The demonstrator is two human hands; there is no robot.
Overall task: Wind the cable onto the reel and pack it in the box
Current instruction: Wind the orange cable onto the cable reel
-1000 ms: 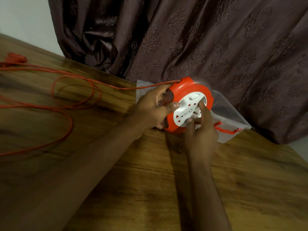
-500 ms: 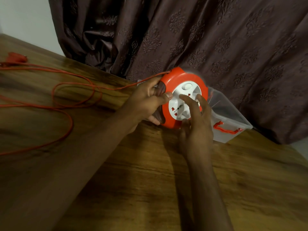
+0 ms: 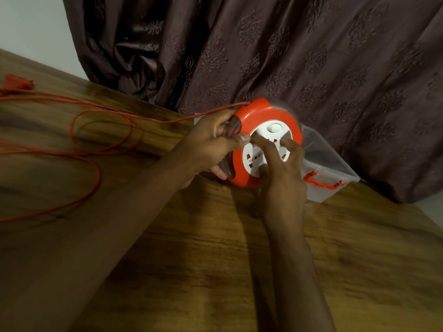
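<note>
Winding is underway: the left hand [image 3: 211, 142] grips the cable reel [image 3: 266, 142] while the right hand's [image 3: 280, 173] curled fingers turn its white hub. Next, the loose orange cable [image 3: 96, 164] probably needs steady feeding.

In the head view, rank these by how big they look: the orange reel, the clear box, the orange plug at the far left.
1. Reel and clear box: close in apparent size; the reel hides part of the box, so unranked.
2. Plug: clearly smallest, though it lies farther off.
</note>
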